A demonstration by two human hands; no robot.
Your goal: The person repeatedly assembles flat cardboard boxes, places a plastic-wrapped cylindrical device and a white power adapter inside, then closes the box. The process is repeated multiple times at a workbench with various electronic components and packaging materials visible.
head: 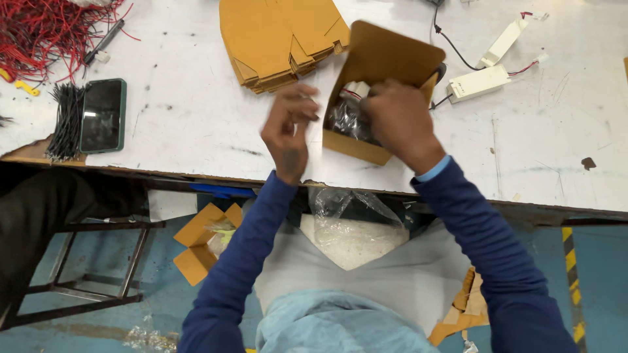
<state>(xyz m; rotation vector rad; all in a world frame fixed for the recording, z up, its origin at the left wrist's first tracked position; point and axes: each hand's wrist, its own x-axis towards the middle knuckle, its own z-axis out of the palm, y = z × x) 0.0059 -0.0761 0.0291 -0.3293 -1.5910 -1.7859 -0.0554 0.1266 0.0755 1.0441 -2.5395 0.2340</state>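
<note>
Right hand [399, 121] with fingers curled around a plastic-wrapped part [350, 117], pushing it into an open brown cardboard box [383, 62] on the white table [190, 111], left hand [288, 131] just beside the box, fingers loosely bent, holding nothing visible, stack of flat cardboard blanks [278, 39] beyond the fingers

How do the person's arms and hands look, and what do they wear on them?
Both arms are covered by long dark blue sleeves. At the right wrist a light blue cuff of an under-layer shows. The left hand and right hand are bare: no gloves, and no rings or watch can be seen.
</note>
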